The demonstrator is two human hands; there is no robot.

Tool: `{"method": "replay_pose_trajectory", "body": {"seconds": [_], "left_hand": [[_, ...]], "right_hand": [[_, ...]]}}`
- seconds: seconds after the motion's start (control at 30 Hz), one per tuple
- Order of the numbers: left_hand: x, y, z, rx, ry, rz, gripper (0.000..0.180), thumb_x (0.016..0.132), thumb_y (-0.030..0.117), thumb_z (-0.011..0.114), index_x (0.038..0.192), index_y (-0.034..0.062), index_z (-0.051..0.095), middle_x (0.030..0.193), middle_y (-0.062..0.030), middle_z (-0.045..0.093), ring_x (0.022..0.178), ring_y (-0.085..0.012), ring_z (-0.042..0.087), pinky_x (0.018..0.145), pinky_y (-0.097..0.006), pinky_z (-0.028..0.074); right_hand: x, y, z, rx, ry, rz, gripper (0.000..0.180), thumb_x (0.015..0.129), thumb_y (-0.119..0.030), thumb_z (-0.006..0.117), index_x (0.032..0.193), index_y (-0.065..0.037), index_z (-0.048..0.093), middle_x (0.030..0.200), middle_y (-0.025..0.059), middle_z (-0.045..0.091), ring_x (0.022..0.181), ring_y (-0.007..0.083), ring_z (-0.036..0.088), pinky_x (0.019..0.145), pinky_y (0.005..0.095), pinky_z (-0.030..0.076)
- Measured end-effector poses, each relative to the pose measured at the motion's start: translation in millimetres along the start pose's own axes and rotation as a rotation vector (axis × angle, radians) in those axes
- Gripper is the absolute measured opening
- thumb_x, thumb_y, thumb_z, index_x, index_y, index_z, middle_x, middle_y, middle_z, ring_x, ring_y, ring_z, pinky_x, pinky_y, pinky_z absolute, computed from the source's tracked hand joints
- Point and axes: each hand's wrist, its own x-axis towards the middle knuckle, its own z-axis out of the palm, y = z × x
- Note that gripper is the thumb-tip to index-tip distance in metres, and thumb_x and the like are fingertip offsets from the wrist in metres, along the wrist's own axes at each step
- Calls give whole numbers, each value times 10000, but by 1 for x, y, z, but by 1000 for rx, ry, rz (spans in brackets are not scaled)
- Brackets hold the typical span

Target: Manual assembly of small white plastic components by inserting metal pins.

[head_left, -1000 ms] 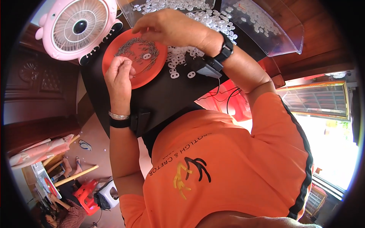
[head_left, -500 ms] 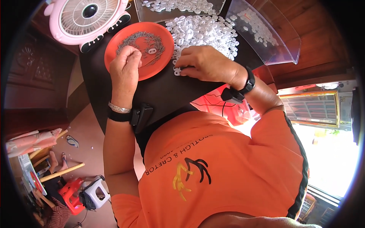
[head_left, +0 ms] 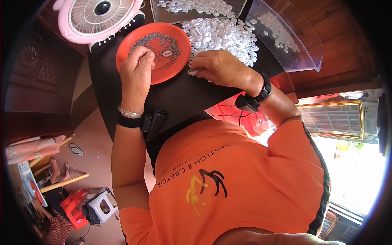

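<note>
An orange round plate lies on the black tabletop and holds a ring of thin grey metal pins with one small white plastic piece in the middle. My left hand rests over the plate's near-left part, fingertips pinched together; whether a pin is between them I cannot tell. My right hand lies palm down at the near edge of a heap of small white plastic pieces, its fingertips touching a few of them beside the plate.
A pink desk fan stands behind the plate. A clear tray with more white pieces sits at the back, and a clear plastic lid is at the right. A red stool and clutter are on the floor at the lower left.
My right hand came back from the far heap to the heap's near edge beside the plate. My left hand stayed on the plate, and the view shifted slightly.
</note>
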Motion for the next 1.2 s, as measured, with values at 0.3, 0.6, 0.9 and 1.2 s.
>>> {"method": "replay_pose_trajectory", "body": {"seconds": [0.3,0.6,0.9,1.2], "left_hand": [[-1,0,0,-16,3,16,124,868,91,551,798,-9,574,625,-1,502,593,-66,470,549,-228,390],[1,-1,0,-9,5,5,123,865,87,551,792,-9,576,618,0,502,588,-60,465,539,-228,384],[-1,1,-1,-22,-4,6,122,863,84,551,788,-9,574,622,-2,504,593,-64,473,551,-226,396],[-1,1,-2,-16,-10,-3,123,863,88,547,793,-9,575,623,-2,504,595,-65,476,554,-226,398]], "right_hand": [[-6,8,-13,-331,167,53,114,793,-113,631,901,-77,624,825,69,590,764,272,605,647,362,491],[3,-4,15,-269,97,-78,159,783,-111,621,941,-104,613,853,67,586,776,269,603,644,367,507],[4,6,22,-316,133,-74,168,797,-102,578,956,-51,586,849,98,588,790,279,609,659,373,513],[5,1,13,-252,144,-32,134,786,-121,631,912,-80,609,801,76,565,761,272,600,633,372,506]]}}
